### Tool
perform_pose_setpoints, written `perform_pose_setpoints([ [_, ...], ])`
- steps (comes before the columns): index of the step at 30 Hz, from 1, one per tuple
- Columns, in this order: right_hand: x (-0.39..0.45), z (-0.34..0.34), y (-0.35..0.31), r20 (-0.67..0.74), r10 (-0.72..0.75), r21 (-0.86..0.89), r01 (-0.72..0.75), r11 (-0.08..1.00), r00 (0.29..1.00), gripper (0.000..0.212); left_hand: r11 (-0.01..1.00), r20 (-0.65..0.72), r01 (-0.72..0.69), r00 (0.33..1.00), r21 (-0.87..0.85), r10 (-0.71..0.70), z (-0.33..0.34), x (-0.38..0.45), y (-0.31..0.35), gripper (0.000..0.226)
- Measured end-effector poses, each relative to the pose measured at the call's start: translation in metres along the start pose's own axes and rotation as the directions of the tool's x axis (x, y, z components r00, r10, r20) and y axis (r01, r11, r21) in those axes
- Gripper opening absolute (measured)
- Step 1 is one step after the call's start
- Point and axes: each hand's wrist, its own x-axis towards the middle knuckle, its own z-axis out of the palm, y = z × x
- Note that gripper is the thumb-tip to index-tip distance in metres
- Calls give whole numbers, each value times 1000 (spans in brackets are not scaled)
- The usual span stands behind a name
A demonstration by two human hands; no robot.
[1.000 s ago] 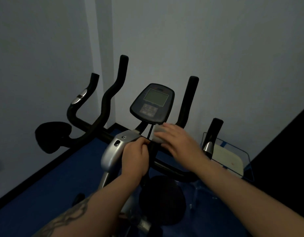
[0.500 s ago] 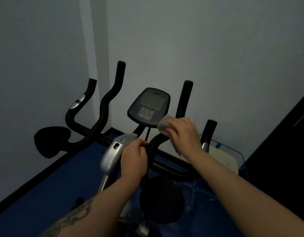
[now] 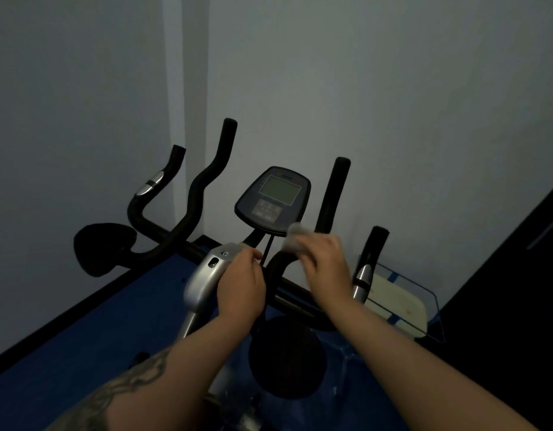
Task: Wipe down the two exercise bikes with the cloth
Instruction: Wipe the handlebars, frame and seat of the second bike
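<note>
Steadying the bike [image 3: 203, 281] seems to be the left hand's [image 3: 241, 287] job: its fingers curl round the bar where it meets the silver stem, probably so the frame stays put under rubbing. The right hand [image 3: 326, 265] grips the pale cloth [image 3: 295, 237], bunched and pressed on the inner bar's curve just below the console [image 3: 273, 200], at the hand's eleven o'clock; the blur there suggests a wiping stroke. A second handlebar [image 3: 163, 209] with a dark pad, likely the other bike, stands at nine o'clock. The floor [image 3: 113, 321] is blue, the walls [image 3: 393, 104] pale grey, the room dim. A wire basket [image 3: 424, 293] sits at three o'clock.
</note>
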Motion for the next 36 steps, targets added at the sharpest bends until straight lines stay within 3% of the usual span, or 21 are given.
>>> perform_pose_setpoints([
  [3,-21,7,-2,120,-199,25,198,980,973,37,983,28,-89,996,161,85,-1,3,5,20],
  [5,-3,-8,11,127,-255,-25,261,965,958,36,972,101,-74,994,222,52,-1,8,14,28],
  [8,30,-21,19,-72,34,-30,-36,999,997,26,961,209,-10,977,277,-50,5,15,28,28],
  [11,28,-2,0,-212,228,61,-220,974,950,29,979,275,77,953,191,-129,13,25,37,28],
  [14,-1,17,-17,-220,224,62,-216,975,949,38,986,355,159,926,-49,-131,22,34,47,47],
  [17,8,1,-8,-169,221,22,-220,975,961,40,992,362,121,926,-21,-105,32,40,48,61],
  [20,38,-25,13,-225,327,10,-333,943,918,34,991,347,132,929,10,-127,38,43,41,64],
  [23,30,-16,15,-146,449,165,-426,890,882,37,984,335,178,928,-24,-160,38,47,38,57],
  [25,5,3,9,-112,528,267,-487,832,842,42,989,363,109,922,96,-137,40,50,36,44],
  [29,2,9,12,-185,575,331,-500,800,797,29,973,390,95,904,211,-173,44,52,35,35],
  [31,32,1,22,-230,678,414,-560,717,698,20,963,357,108,914,245,-193,43,52,38,22],
  [33,59,0,25,-198,752,499,-596,629,629,25,964,322,113,928,240,-189,42,51,37,13],
  [36,57,22,17,-203,722,534,-543,648,662,32,954,351,9,929,300,-120,42,47,35,19],
])
